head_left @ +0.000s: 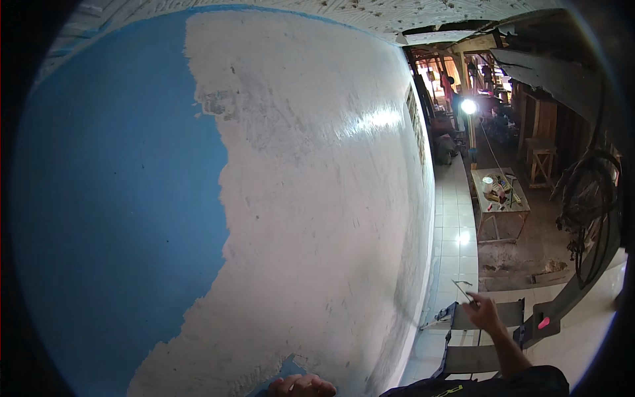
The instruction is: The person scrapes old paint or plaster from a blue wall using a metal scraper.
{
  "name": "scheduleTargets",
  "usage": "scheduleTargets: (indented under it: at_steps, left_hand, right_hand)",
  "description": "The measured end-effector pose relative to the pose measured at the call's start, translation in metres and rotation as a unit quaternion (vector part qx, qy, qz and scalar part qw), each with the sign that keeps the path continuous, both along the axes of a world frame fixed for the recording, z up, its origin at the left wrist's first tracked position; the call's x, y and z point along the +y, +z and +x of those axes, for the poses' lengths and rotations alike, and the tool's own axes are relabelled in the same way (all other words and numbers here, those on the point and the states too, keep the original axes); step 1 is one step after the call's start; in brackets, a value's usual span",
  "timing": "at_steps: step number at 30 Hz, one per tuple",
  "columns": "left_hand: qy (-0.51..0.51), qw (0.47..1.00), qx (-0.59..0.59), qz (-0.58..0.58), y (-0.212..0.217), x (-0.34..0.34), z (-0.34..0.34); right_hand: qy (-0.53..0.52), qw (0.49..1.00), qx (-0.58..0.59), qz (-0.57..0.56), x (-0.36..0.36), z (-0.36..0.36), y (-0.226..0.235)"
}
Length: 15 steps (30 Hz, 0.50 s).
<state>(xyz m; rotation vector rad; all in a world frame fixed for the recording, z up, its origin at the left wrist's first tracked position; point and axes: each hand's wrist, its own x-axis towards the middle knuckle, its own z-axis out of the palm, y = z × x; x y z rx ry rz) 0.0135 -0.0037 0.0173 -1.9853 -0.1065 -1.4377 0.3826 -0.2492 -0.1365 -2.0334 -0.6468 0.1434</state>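
I face a tall wall whose left part is blue (119,198), while the rest is covered in rough white filler (317,198). My right hand (484,312) is out to the right, away from the wall, gripping a thin flat tool (462,290) that points up and left. My left hand (301,386) shows only its curled knuckles at the bottom edge, close against the wall beside a small blue patch (289,368). Whether it holds anything is hidden.
A grey metal step frame (473,321) stands below my right hand on a white tiled floor (453,225). Further back are a low table (522,206) with cans and tools, a wooden stool (542,155), a bright lamp (468,106) and hanging cables (585,198).
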Motion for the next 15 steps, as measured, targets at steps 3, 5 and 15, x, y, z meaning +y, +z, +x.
scheduleTargets:
  at_steps: [3,5,15]
  left_hand:
    - [0.015,0.992,0.121,-0.004,0.019,-0.015,-0.011]
    - [0.038,0.98,0.185,-0.057,0.025,-0.023,-0.009]
    - [-0.028,0.975,0.219,0.005,0.063,-0.014,0.008]
  right_hand:
    - [-0.036,0.995,-0.09,0.01,-0.026,-0.027,-0.081]
    - [-0.049,0.997,-0.06,0.001,-0.029,-0.049,-0.091]
    - [-0.036,0.999,-0.014,0.001,-0.016,-0.065,-0.11]
